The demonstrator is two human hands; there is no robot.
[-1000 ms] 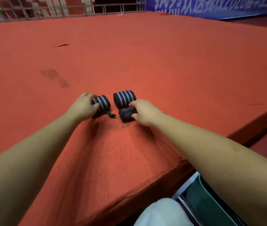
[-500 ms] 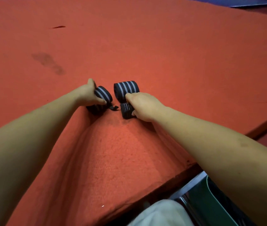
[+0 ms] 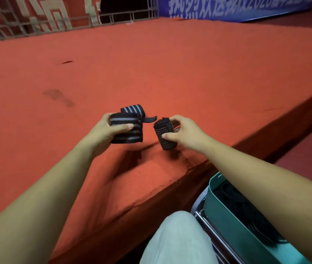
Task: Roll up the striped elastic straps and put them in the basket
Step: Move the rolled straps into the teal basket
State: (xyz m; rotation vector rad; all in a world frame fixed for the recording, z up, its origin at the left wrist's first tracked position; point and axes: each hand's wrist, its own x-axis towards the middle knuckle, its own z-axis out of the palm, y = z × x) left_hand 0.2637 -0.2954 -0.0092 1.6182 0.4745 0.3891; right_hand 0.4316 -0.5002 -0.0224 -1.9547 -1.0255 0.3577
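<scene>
My left hand [image 3: 102, 135] grips a rolled black strap with grey stripes [image 3: 127, 133], thumb across its front, a loose tab [image 3: 149, 119] sticking out to the right. A second striped roll [image 3: 133, 109] shows just behind it; whether it is held or lies on the carpet I cannot tell. My right hand [image 3: 186, 134] pinches a darker rolled strap [image 3: 165, 139] between thumb and fingers. Both rolls are held a little above the red carpet [image 3: 189, 73]. The teal basket [image 3: 227, 216] sits low at the right, under my right forearm, with dark straps [image 3: 246, 212] inside.
The carpeted platform ends in a dark edge [image 3: 265, 141] running diagonally to the right, with lower red floor beyond. The carpet is bunched into folds [image 3: 132, 164] below my hands. My pale-trousered knee [image 3: 178, 242] and a metal frame [image 3: 208, 225] lie beside the basket. A railing [image 3: 122, 15] stands at the back.
Both hands have lifted their rolls off the carpet and drawn them toward me. The left roll has turned so its stripes run sideways. The camera has tilted up, showing railing and basket.
</scene>
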